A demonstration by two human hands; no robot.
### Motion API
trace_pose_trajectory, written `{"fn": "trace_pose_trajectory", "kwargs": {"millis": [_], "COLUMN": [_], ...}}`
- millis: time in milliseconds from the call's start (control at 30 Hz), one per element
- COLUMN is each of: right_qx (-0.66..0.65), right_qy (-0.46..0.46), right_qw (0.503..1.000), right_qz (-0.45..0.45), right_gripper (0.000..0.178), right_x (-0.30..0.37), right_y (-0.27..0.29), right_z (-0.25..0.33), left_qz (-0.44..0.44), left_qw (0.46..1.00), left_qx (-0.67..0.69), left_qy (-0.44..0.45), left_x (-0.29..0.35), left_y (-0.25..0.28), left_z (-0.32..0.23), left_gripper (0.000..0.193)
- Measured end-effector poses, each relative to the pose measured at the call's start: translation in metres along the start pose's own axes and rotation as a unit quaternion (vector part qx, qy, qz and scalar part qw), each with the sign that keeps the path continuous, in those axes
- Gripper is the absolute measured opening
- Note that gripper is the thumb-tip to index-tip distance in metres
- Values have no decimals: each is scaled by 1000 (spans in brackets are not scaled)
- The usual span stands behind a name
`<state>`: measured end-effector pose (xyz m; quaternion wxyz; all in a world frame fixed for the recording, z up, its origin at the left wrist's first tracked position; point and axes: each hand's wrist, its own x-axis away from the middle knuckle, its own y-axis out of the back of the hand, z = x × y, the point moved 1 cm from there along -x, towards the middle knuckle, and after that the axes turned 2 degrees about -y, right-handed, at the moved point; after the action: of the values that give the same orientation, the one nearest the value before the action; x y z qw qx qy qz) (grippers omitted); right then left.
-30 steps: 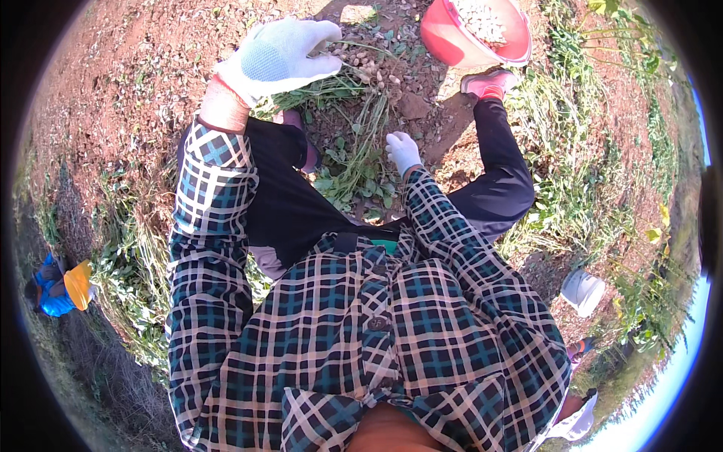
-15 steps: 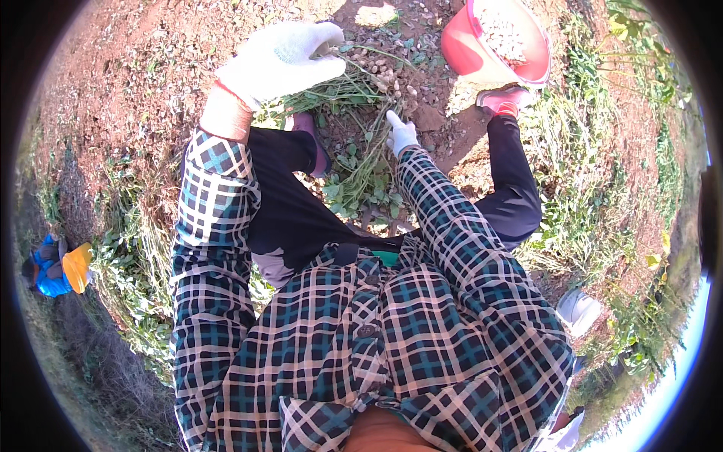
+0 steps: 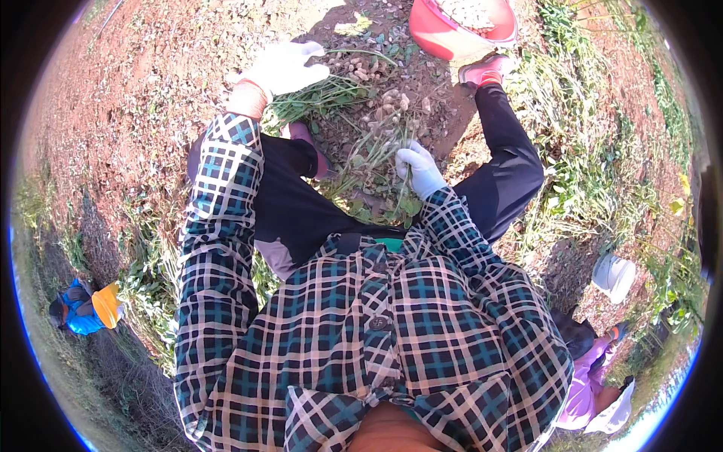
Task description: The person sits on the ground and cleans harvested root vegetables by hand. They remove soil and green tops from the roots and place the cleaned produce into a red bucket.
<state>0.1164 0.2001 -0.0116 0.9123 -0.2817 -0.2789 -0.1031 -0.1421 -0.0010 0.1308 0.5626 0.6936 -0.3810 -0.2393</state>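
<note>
My left hand [image 3: 288,69], in a white glove, is at the upper left with its fingers curled round the stems of a bunch of peanut plants [image 3: 320,99]. The leafy stems spread below it, and their pods lie to its right. Lower down and to the right, my right hand [image 3: 420,170], also gloved, grips the stems of another peanut plant [image 3: 369,154]. That plant's pods [image 3: 393,102] point away from me, and its green leaves hang between my legs. The glove hides where the stems sit in my left fingers.
A red bucket [image 3: 440,41] holding peanuts stands beyond my right foot [image 3: 482,71]. Pulled plants [image 3: 565,143] lie in a row on the right, near a white bucket [image 3: 614,277]. A person in blue [image 3: 83,309] is far left, and another in purple [image 3: 584,392] is at lower right.
My right hand has drawn back toward me and closed round the plant, whose pods are now lifted into view. My left hand has shifted slightly. The whole view has swung a little.
</note>
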Motion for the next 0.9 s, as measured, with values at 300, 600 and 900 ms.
{"fn": "trace_pose_trajectory", "kwargs": {"millis": [300, 600, 900], "right_qx": [99, 179, 84], "right_qy": [111, 121, 105], "right_qw": [987, 958, 991], "right_qz": [-53, -187, -13], "right_gripper": [33, 47, 43], "right_x": [25, -18, -40], "right_y": [-6, 19, 24], "right_z": [11, -13, -32], "left_qz": [128, 90, 103], "left_qw": [827, 817, 909], "left_qx": [547, 555, 404], "left_qy": [-8, 130, 18], "left_x": [0, 26, 36], "left_y": [-147, -212, -212], "left_z": [-88, -125, -110], "left_gripper": [56, 55, 32]}}
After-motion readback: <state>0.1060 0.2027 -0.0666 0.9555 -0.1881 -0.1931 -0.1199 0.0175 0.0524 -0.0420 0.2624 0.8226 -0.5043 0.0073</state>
